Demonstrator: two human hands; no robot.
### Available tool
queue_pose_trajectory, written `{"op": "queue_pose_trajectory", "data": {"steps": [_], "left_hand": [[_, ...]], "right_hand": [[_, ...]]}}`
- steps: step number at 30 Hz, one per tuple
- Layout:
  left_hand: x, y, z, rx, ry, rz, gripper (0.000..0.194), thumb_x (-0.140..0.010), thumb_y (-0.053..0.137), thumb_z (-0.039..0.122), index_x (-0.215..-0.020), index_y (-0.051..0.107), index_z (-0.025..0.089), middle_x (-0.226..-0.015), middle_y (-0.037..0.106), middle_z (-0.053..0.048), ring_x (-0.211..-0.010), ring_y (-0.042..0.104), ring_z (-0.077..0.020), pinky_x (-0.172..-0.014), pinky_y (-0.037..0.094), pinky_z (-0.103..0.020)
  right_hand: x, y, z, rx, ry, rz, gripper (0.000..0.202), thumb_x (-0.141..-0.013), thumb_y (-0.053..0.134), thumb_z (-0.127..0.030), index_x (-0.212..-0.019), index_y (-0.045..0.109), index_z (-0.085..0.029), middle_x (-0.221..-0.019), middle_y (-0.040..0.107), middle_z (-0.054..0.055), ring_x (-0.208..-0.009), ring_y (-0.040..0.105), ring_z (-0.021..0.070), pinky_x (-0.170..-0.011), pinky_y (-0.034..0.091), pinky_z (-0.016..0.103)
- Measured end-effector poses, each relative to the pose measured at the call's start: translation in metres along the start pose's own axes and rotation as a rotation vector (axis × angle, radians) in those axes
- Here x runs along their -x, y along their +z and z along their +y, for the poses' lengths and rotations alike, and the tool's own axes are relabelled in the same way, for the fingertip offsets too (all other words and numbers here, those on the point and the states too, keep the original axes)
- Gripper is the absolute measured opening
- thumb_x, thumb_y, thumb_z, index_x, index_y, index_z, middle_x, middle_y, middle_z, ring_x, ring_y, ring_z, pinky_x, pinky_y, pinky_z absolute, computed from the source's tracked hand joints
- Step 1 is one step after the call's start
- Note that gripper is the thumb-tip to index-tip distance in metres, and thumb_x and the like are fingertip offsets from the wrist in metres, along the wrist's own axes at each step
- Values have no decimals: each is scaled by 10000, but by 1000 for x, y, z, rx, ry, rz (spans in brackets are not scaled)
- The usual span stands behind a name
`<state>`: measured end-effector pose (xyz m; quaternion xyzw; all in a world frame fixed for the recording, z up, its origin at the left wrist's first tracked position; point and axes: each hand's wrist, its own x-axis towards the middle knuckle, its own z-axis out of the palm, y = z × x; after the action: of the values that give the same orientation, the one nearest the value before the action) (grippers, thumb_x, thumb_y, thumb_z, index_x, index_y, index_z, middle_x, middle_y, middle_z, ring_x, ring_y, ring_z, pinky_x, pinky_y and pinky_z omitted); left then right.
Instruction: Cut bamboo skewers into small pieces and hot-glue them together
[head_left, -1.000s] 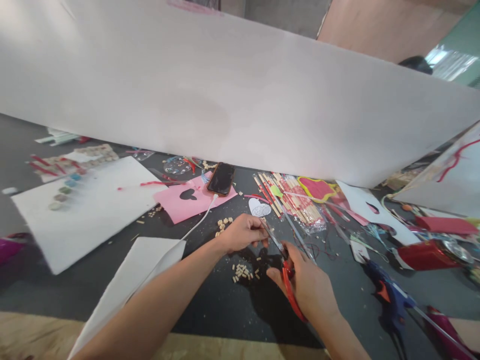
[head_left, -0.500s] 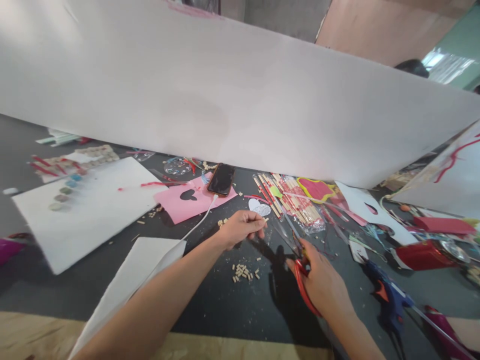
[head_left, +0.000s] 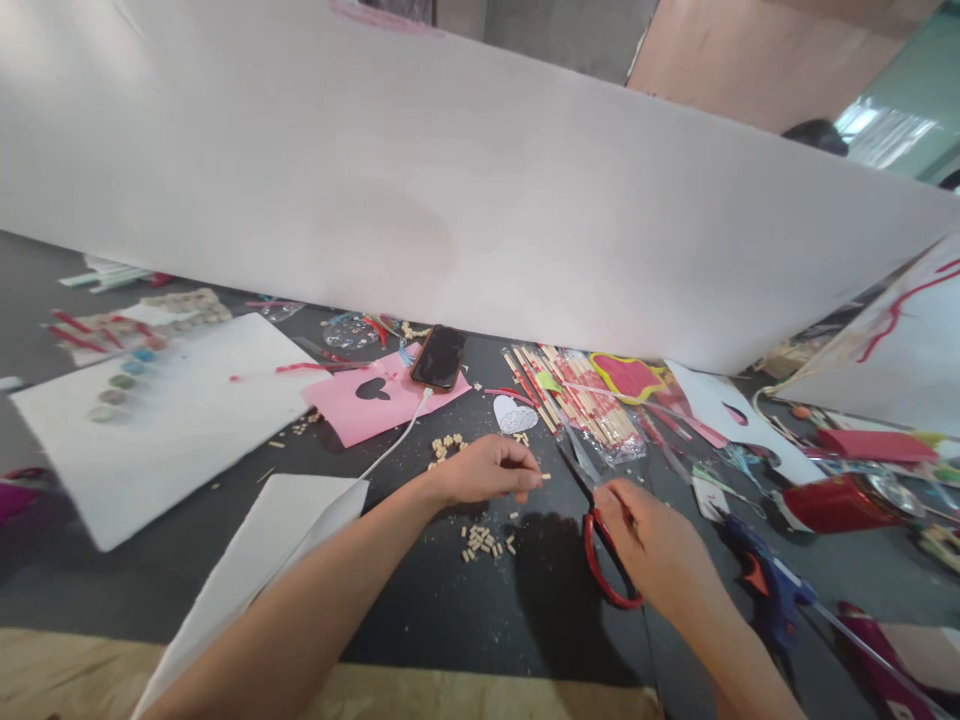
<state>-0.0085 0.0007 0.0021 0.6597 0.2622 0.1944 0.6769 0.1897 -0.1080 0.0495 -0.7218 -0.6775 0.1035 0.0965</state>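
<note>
Near the middle of the dark table, my left hand (head_left: pixel 495 470) pinches a small pale stick piece (head_left: pixel 546 476) that pokes out from its fingertips. My right hand (head_left: pixel 649 530) is closed round the red-handled scissors (head_left: pixel 592 520), whose blades are apart and point up and left. Below my left hand lies a pile of short cut stick pieces (head_left: pixel 481 543). Small pale clusters (head_left: pixel 447 447) sit just beyond my left wrist. A white heart cutout (head_left: pixel 515 414) lies beyond my fingers, beside a plastic pack of red and wooden sticks (head_left: pixel 592 395).
A phone (head_left: pixel 439 357) with a white cable rests on pink paper (head_left: pixel 345 405). White boards (head_left: pixel 187 420) lie left. On the right are a glue gun (head_left: pixel 776 585) and a red can (head_left: pixel 847 503). A tall white panel (head_left: pixel 465 180) stands behind.
My left hand has moved slightly down and right, now showing the stick piece. My right hand has shifted right and changed its hold on the scissors, with the blades more visible.
</note>
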Motion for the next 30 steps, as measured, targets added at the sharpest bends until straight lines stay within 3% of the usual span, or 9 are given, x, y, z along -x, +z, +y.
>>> {"op": "queue_pose_trajectory", "data": {"steps": [2,4,15,24,30], "left_hand": [[1,2,1,-14,-7,-71,204,-753,616,335,-767,655,136,-574,607,17,-473,447,-66,-470,354,-171],[2,3,1,-25,-8,-121,189,-762,603,320,-772,656,139,-581,610,18,-489,470,-71,-480,366,-170],[6,0,4,25,-1,-291,182,-773,612,315,-740,647,140,-563,611,19,-481,463,-70,-479,363,-168],[5,4,1,142,49,-289,335,-731,655,455,-697,629,123,-508,596,12,-449,434,-65,-451,331,-171],[6,5,6,239,74,-216,349,-712,676,452,-679,631,107,-518,611,-15,-433,441,-68,-439,326,-185]], "right_hand": [[-4,3,-13,-340,-38,-115,340,-930,311,-428,-730,501,-230,-613,534,-25,-573,509,148,-545,351,247],[-8,10,-21,-485,-68,-193,367,-933,310,-436,-684,477,-223,-580,472,-50,-539,456,125,-534,345,229],[-4,26,-31,-874,-29,-332,360,-924,359,-428,-652,425,-201,-577,362,-66,-504,312,85,-456,256,204],[6,42,-37,-1112,-44,-256,360,-930,320,-432,-643,349,-216,-571,289,-77,-495,259,84,-453,264,215],[1,33,-38,-969,-107,-187,363,-948,260,-430,-668,356,-220,-587,329,-64,-495,304,89,-472,314,221]]}}
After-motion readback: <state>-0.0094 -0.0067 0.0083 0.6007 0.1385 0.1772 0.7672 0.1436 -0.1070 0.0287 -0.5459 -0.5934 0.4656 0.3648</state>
